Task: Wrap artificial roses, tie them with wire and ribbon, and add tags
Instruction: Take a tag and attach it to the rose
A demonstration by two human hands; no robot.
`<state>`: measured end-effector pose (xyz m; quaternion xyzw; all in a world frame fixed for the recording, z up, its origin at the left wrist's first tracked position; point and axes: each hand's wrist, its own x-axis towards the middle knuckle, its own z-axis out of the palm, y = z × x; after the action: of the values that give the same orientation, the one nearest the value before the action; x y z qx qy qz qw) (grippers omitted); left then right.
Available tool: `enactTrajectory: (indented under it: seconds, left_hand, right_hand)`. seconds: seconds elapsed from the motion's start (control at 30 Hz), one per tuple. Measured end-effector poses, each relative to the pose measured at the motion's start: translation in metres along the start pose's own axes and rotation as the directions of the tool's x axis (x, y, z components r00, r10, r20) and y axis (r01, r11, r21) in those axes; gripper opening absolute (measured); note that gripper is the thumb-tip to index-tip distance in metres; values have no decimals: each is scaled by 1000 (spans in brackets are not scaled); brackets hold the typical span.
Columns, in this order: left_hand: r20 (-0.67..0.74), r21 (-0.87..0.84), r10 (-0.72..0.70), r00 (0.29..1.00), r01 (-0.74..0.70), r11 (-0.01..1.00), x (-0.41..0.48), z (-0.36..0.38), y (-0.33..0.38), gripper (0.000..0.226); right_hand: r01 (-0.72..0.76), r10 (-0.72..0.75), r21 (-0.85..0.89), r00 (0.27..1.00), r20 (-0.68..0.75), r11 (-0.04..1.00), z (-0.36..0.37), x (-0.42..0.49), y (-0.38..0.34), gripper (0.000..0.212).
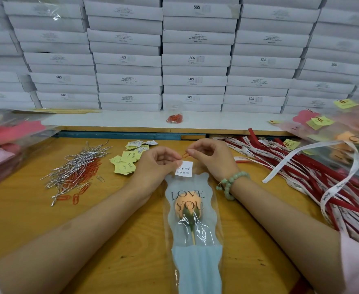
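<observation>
An orange artificial rose (187, 205) lies in a pale blue sleeve (195, 264) printed LOVE YOU, pointing away from me on the wooden table (25, 221). A white tag (184, 169) with handwriting rests at the sleeve's top edge. My left hand (157, 164) pinches the tag's upper corner. My right hand (210, 154) pinches a red paper clip (185, 154) just above the tag.
Silver wire ties (78, 164) and red paper clips (76, 187) lie at the left, yellow and white tags (127, 161) beside them. Red and white ribbons (301, 166) spread on the right with finished wrapped roses (348, 136). White boxes (195, 60) are stacked behind.
</observation>
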<state>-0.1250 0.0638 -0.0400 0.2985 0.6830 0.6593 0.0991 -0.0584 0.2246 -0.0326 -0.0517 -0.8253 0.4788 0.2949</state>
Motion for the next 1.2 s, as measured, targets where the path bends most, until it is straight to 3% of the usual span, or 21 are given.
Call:
enactTrajectory:
  seconds: [0.43,0.7,0.97,1.2]
  left_hand:
    - [1,27,-9,1000,9,1000,-3,2,3,11]
    - [-80,15,-25,997,26,1000,0,0,1,10]
    - [-66,42,2,998,0,999,-1,1,1,9]
    - [-62,71,-11,998,16,997,0,1,1,14]
  right_hand:
    - [-15,7,107,997,72,994,0,-3,-4,9]
    - [-43,23,140,990,138,989,1,-3,-5,13]
    - [69,-69,11,981,183,998,2,-5,-8,10]
    - [4,-4,2,999,53,1000,1,-1,-4,15]
